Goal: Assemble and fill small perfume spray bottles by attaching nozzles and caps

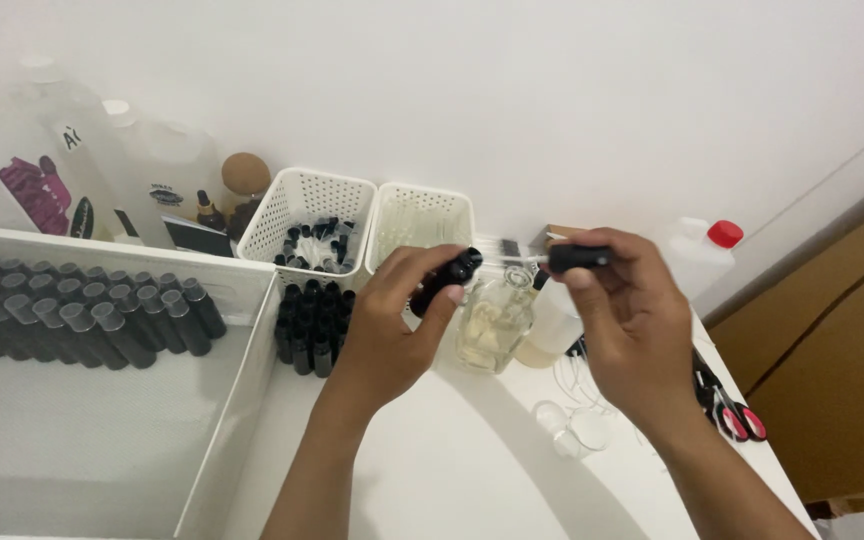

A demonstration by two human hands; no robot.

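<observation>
We see the left hand [402,320] closed around a small black bottle [445,280], tilted with its mouth toward the right, held above the white worktop [452,460] and just in front of a clear glass bottle [495,325] of pale liquid. The right hand [632,320] pinches the black cap of a sprayer [578,258] between fingertips, its thin clear tube pointing left toward the small bottle's mouth; we cannot quite tell whether the tube tip has reached the opening, since the clear plastic fades against the pale wall. Both grips are narrow and firm, each on its own part. To do this joining well, we judge the small bottle should be kept steady and the tube lined up straight with the neck, fed in without bending, and the cap turned only once it sits square. Working low over the worktop would limit spills, and the glass bottle stands near enough to be knocked by a wrist. Behind sit two white perforated baskets [292,205], more black bottles standing in rows [314,325], and red-handled scissors [737,415] to the right.
</observation>
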